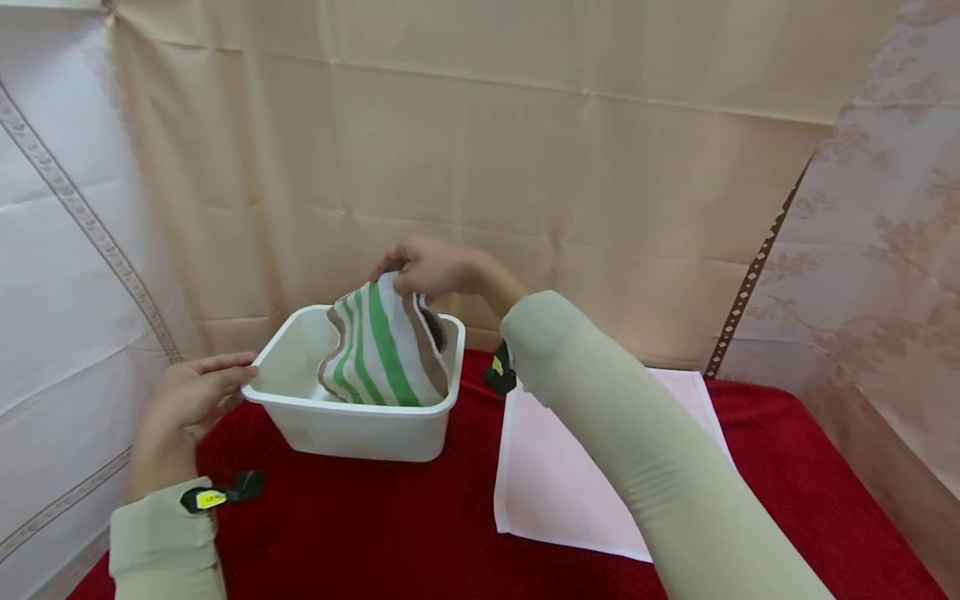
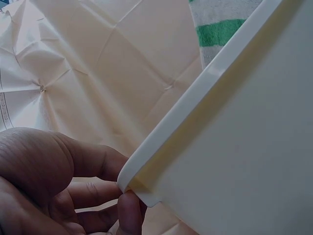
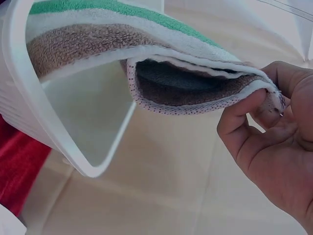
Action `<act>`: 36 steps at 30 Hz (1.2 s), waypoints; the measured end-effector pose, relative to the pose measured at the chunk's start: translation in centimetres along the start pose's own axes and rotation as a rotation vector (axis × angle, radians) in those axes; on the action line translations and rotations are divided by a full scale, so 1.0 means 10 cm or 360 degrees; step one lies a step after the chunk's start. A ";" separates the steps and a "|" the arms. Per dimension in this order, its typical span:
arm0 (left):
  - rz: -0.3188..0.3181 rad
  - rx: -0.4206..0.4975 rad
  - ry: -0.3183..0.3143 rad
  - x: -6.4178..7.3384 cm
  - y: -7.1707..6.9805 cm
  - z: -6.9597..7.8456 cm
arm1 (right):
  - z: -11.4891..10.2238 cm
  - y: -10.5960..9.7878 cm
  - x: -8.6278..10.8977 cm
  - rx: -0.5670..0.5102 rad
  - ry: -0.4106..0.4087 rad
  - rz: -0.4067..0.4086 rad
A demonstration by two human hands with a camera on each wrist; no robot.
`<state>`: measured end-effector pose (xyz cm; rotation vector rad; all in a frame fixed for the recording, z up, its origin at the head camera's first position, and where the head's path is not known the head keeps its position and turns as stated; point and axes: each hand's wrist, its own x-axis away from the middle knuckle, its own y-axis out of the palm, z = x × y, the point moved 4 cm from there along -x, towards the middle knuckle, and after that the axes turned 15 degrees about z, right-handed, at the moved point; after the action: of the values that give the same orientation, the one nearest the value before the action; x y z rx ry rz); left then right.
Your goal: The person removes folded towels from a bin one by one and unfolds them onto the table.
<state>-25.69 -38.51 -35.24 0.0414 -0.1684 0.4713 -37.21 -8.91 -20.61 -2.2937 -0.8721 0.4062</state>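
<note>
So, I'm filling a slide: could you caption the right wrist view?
The right hand pinches a striped towel, which reaches into a white basin.

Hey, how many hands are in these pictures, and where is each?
2. The left hand holds the rim of the white basin on the left; the right hand pinches the top of the striped towel over the basin. The wrist views repeat these two.

Folded green-and-brown-striped towel (image 1: 384,346), top in right grip (image 1: 431,265), bottom inside white basin (image 1: 360,433), corner in left grip (image 1: 198,390)
</note>
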 end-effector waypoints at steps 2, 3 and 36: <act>-0.0003 0.0001 -0.0008 0.00 0.00 -0.01 | -0.02 -0.05 0.02 -0.0014 0.0002 0.0017; -0.0008 0.0007 -0.0012 0.00 -0.01 -0.01 | -0.04 -0.08 0.03 -0.0029 0.0002 0.0026; -0.0021 -0.0012 -0.0017 -0.16 0.00 -0.07 | 0.20 -1.86 1.16 -0.0254 0.0176 0.0800</act>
<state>-26.96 -39.16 -36.23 0.0374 -0.1806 0.4572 -38.63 10.49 -10.41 -2.6483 -0.2709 0.4286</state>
